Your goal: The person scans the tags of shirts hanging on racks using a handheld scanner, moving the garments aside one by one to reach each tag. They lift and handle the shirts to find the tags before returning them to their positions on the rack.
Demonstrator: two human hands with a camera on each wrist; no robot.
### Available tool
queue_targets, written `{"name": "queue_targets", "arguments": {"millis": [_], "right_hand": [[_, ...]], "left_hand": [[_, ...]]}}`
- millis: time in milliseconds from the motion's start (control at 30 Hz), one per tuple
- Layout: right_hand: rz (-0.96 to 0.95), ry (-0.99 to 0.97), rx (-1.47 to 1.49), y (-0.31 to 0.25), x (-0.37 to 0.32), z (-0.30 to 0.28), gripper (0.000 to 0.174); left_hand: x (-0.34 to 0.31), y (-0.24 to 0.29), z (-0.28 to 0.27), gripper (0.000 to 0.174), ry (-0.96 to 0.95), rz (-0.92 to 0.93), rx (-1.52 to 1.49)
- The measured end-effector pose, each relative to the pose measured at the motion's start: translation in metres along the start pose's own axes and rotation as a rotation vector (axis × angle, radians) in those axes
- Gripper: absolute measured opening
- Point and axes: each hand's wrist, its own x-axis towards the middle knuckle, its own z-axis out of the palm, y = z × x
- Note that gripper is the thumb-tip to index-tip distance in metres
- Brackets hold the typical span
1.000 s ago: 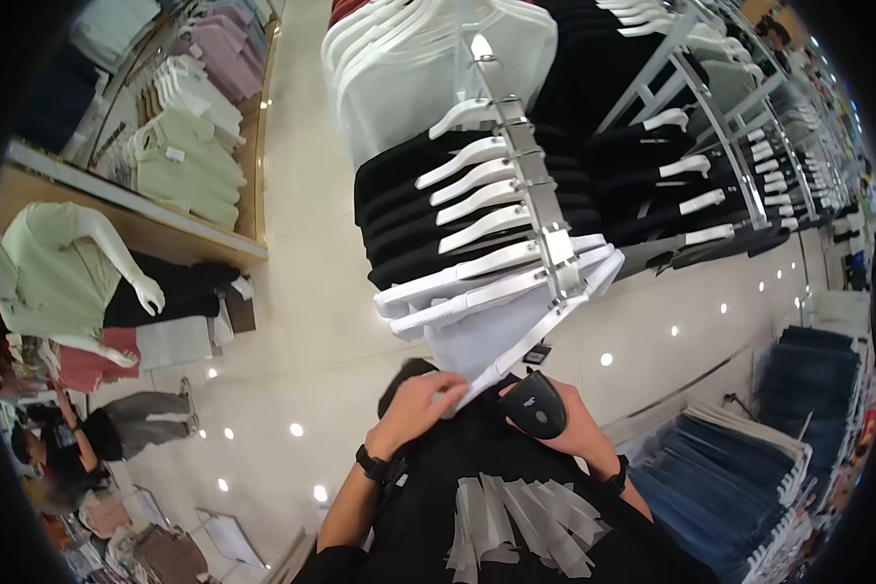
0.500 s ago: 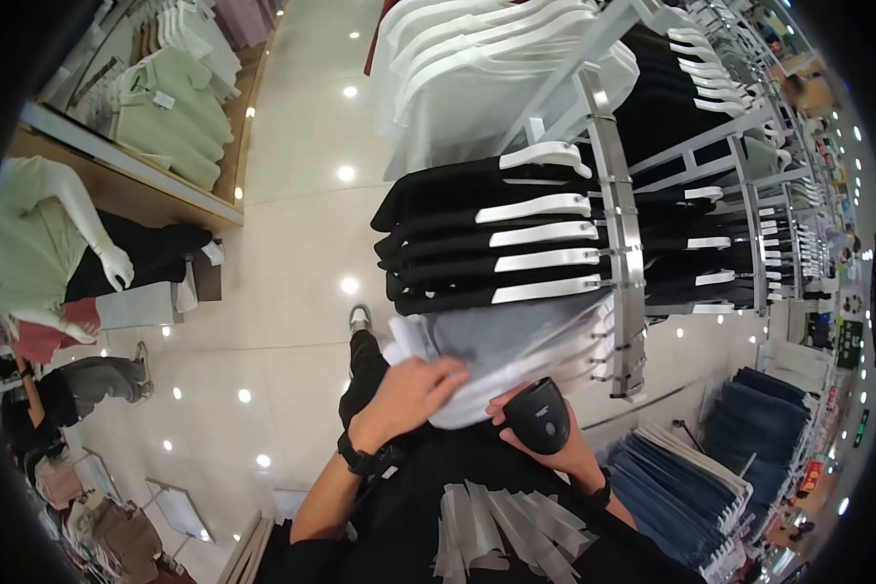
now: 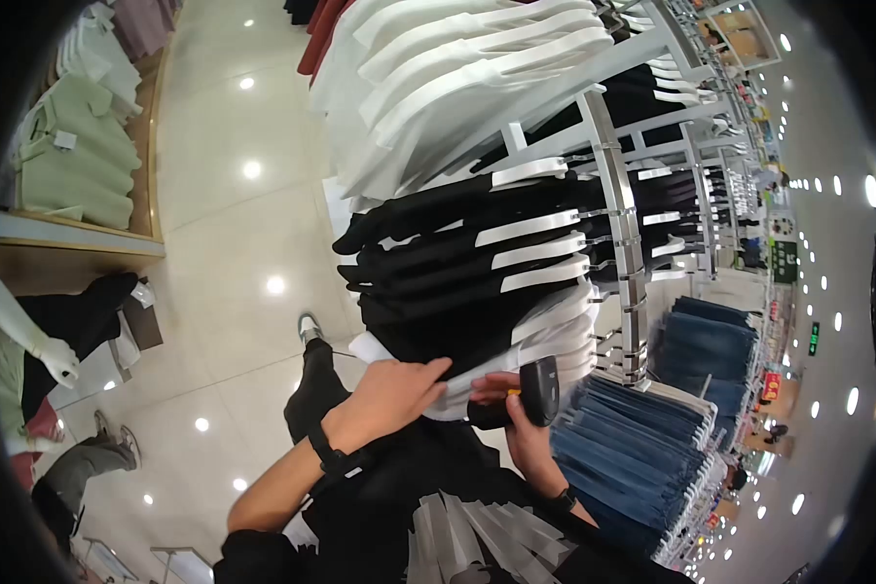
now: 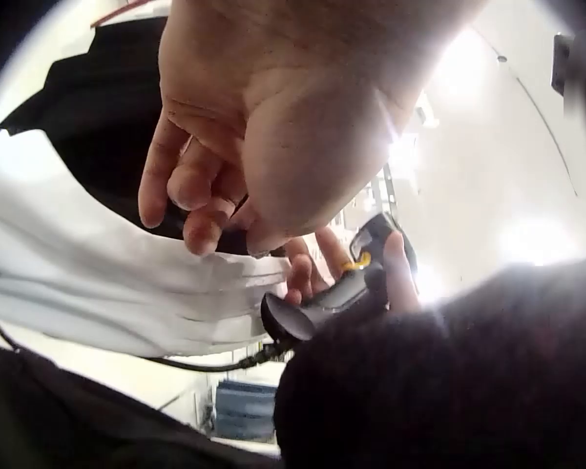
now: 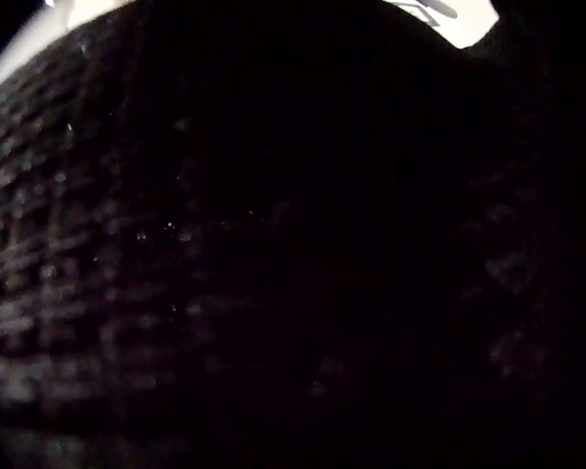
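My left hand (image 3: 389, 394) is at the lower edge of a black shirt (image 3: 438, 326) on the rack. In the left wrist view its fingers are bent, and thumb and fingertips meet at the dark cloth (image 4: 117, 107). White shirts (image 3: 560, 336) on white hangers hang in front of the black ones. Beside them my right hand (image 3: 528, 443) grips a black handheld barcode scanner (image 3: 540, 392). The left wrist view shows this scanner (image 4: 327, 305) with a yellow trigger and a cable. Dark fabric (image 5: 273, 244) fills most of the right wrist view.
The shirts hang from a metal rail (image 3: 618, 224). More white shirts (image 3: 438, 88) hang behind. Folded-over jeans (image 3: 633, 457) hang at the right. A mannequin arm (image 3: 29, 336) and green shirts (image 3: 83, 156) are at the left. Paper strips (image 3: 477, 545) are attached to my black top.
The white shirts at the rail's near end have been shifted and bunched. My left hand has gone from a white shirt to a black one. The scanner stays in my right hand, now turned.
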Motion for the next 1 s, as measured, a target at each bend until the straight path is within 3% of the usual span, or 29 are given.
{"name": "queue_targets", "arguments": {"millis": [33,100,167,333,433,667,733,767,900,933,1000], "right_hand": [[-0.029,-0.005,0.002,0.002,-0.002,0.007,0.051],[0.000,0.074,0.022,0.006,-0.008,0.024,0.046],[0.040,0.196,-0.012,0.018,-0.016,0.035,0.042],[0.025,0.349,-0.010,0.025,-0.029,0.043,0.044],[0.035,0.354,0.044,0.023,-0.030,0.052,0.047],[0.015,0.279,0.029,0.028,-0.028,0.044,0.056],[0.003,0.280,0.062,0.032,-0.026,0.040,0.059],[0.003,0.271,0.067,0.032,-0.026,0.037,0.059],[0.006,0.253,0.113,0.031,-0.026,0.028,0.061],[0.010,0.239,0.124,0.031,-0.025,0.025,0.062],[0.007,0.230,0.164,0.032,-0.026,0.019,0.061]], "left_hand": [[-0.001,0.001,0.001,0.046,-0.004,0.006,-0.017],[-0.005,0.002,0.006,0.049,-0.245,-0.027,-0.035],[-0.011,-0.002,0.015,0.061,-0.371,-0.005,-0.134],[-0.021,-0.008,0.048,0.059,-0.401,0.041,-0.328],[-0.014,-0.010,0.054,0.050,-0.571,0.036,-0.314],[-0.003,-0.004,0.030,0.043,-0.581,-0.033,-0.340],[-0.002,-0.005,0.022,0.046,-0.498,-0.028,-0.276],[-0.006,-0.011,0.033,0.039,-0.231,0.021,-0.314],[0.011,0.017,-0.015,0.012,0.238,-0.188,-0.433],[0.016,0.019,-0.017,0.016,0.434,-0.139,-0.395],[0.029,0.016,-0.026,0.033,0.564,-0.031,-0.082]]}}
